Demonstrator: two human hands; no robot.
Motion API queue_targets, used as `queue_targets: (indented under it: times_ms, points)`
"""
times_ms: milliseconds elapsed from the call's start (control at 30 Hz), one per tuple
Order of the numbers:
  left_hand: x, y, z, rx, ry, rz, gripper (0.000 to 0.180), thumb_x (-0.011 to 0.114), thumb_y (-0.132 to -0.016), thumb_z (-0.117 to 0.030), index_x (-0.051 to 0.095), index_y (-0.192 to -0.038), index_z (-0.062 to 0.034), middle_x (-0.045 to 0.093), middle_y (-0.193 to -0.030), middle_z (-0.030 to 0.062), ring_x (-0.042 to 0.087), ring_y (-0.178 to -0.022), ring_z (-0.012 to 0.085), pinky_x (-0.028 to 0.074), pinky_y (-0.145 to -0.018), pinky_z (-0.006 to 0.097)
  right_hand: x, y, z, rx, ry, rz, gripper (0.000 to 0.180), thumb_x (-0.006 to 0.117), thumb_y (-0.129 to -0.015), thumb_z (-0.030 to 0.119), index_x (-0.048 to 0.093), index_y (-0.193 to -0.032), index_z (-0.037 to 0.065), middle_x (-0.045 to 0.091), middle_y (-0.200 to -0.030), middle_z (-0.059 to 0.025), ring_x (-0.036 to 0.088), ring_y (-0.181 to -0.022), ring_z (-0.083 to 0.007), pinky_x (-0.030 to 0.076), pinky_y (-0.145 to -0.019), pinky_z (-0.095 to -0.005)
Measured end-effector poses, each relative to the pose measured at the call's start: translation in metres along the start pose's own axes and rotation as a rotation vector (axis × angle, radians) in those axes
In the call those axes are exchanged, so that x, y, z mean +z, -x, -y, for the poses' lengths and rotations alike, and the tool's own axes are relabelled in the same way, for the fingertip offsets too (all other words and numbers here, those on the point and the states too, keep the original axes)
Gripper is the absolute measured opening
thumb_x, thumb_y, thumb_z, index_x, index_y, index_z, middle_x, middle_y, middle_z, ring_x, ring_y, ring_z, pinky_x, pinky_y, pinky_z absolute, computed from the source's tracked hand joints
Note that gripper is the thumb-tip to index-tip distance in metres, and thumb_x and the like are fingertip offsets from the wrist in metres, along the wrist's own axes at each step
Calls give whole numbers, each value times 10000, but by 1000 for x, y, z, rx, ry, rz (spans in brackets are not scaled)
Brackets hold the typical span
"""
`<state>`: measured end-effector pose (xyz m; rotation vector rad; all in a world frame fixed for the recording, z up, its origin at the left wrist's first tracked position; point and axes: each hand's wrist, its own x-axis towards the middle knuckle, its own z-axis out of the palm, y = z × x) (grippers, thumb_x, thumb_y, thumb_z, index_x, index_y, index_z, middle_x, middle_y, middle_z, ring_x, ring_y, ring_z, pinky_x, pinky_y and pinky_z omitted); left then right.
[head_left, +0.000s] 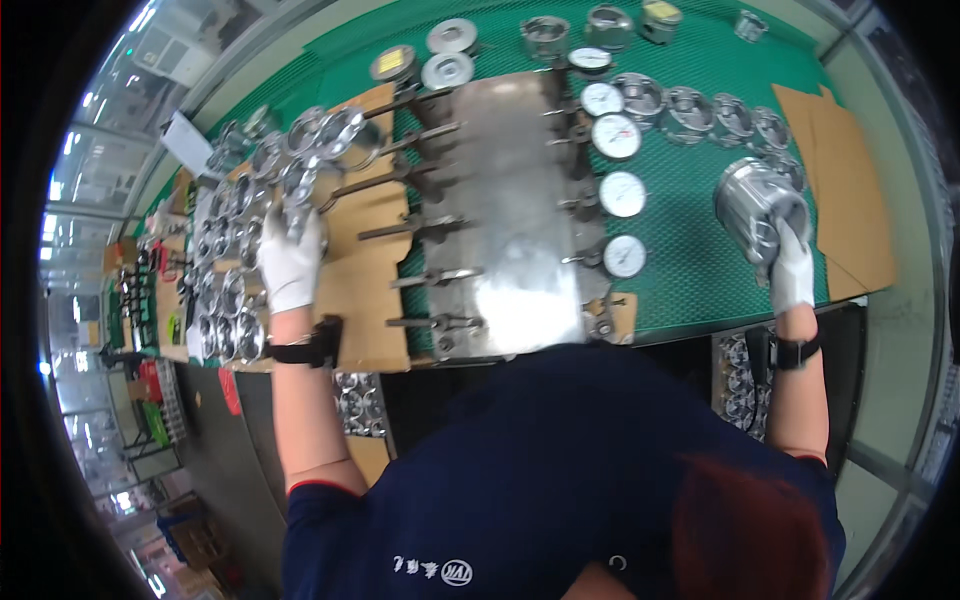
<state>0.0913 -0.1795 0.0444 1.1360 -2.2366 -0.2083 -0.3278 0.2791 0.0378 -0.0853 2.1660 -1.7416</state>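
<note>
My right hand (792,268), in a white glove, grips a shiny metal piston (748,205) tilted on its side over the green mat at the right. Its fingers reach into the hollow end. At the left my left hand (290,262), also gloved, has its fingers closed round a piston (297,216) at the edge of a crowded group of pistons (232,290); the glove covers part of it. Between my hands lies a flat steel plate fixture (515,200), with metal rods along its left side and several round dial gauges (623,194) down its right side.
Cardboard (370,270) lies under the left pistons, and another cardboard sheet (850,200) rests at the right. More pistons (688,112) stand in a curve on the green mat (690,290). Others line the back. Below the bench edge, trays of metal parts (362,405) show.
</note>
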Motion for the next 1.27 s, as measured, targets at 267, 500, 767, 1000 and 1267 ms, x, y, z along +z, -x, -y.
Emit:
queue_targets:
  times_ms: [267,500,767,1000,1267]
  points:
    - [8,2,64,8,-587,367,341,702,-891,-305,691,-1089,-27,721,-883,238,694,-867,420,542,-787,497,-22,-186,-85,407,253,-20,317,594,-950,440,581,-774,177,460,-548,26,426,-407,-124,349,-381,-287]
    - [10,10,46,-211,-695,444,432,647,-929,-419,680,-1073,-13,706,-898,269,689,-899,445,543,-799,513,-17,-244,-102,464,-26,-39,330,525,-1000,491,614,-938,179,578,-659,-19,562,-495,-177,459,-444,-294]
    - [-52,95,61,-685,-132,161,555,668,-932,-458,650,-1136,57,725,-1004,229,710,-969,340,553,-842,418,-7,-125,-45,-34,174,67,638,631,-946,358,444,-1479,60,680,-1149,-143,689,-759,-190,571,-654,-303]
    - [-92,95,-110,-742,1005,367,519,692,-933,-428,652,-1172,31,712,-925,54,639,-745,83,490,-605,221,107,63,40,-480,208,909,437,604,-946,89,563,-1375,17,679,-1043,-110,686,-811,-162,569,-742,-285]
    - [-50,111,-148,-771,830,972,801,683,-940,-483,398,-1502,10,630,-1290,100,583,-1123,203,457,-1001,348,185,150,29,-875,306,1083,1312,963,-619,248,115,-1586,-13,262,-1593,-232,332,-1457,-340,280,-1190,-402]
